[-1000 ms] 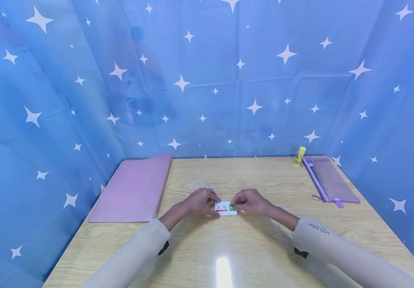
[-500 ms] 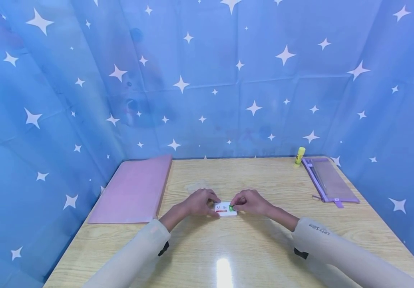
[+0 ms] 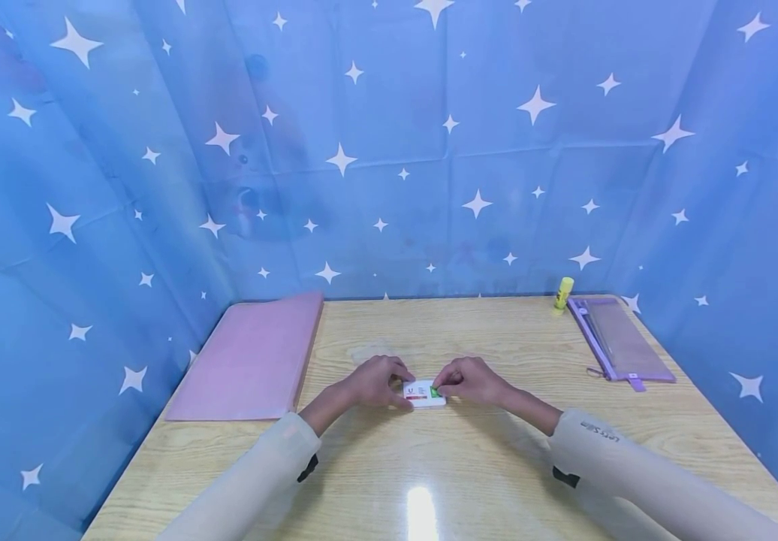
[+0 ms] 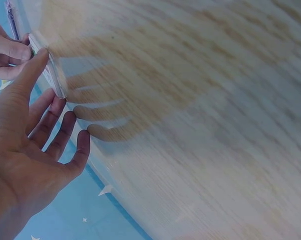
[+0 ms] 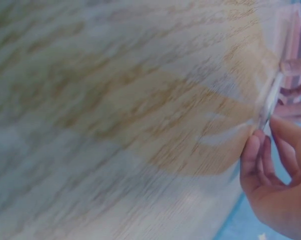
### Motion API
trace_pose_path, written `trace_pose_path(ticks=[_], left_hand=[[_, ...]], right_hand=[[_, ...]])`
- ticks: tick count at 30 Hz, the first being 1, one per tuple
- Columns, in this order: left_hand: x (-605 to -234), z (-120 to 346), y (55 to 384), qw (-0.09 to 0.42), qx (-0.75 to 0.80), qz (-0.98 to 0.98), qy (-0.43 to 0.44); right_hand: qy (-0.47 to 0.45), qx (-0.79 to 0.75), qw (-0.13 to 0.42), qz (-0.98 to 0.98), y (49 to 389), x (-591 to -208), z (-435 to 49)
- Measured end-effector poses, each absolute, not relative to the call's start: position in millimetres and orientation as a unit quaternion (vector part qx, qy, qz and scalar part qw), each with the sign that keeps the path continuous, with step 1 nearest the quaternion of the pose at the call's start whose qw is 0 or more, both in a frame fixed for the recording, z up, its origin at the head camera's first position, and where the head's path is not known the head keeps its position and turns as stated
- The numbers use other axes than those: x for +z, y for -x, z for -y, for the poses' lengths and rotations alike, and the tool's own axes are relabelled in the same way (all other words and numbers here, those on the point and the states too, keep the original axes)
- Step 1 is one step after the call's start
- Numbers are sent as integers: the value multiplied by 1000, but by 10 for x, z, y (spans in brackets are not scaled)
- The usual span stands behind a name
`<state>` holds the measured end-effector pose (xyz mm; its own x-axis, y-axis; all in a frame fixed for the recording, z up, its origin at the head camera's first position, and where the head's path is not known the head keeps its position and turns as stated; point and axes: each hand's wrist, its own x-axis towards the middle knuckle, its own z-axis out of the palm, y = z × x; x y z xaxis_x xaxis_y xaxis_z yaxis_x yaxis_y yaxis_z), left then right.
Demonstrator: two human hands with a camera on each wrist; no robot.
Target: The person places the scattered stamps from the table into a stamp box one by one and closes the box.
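Together, both hands [image 3: 377, 381] [image 3: 473, 380] on a white case [image 3: 419, 391], left wide, right pinched.

Head view: bright, cool, fairly even light; one hard white glare patch [image 3: 421, 511] on the glossy tabletop [image 3: 497, 481], lower centre; soft shadows beneath both sleeves [image 3: 632, 466]. Fine print on the small white card [image 3: 419, 391] is too small to resolve. Left wrist view: dimmer, hazy, bluish; finger-shaped brown patches [image 4: 110, 90] cut the pale sheen beside the left hand [image 4: 28, 160]. Right wrist view: softest, wood grain [image 5: 90, 110] smeared.
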<state>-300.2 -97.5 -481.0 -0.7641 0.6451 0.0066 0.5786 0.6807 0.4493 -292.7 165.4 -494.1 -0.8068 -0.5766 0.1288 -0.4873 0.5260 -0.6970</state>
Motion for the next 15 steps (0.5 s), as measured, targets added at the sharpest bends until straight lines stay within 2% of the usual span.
trace_pose_path(ticks=[15], left_hand=[[-4821,975,3006,72,215,-913,-339]], right_hand=[[304,-374,57,-874,2912,-4943,-1655]])
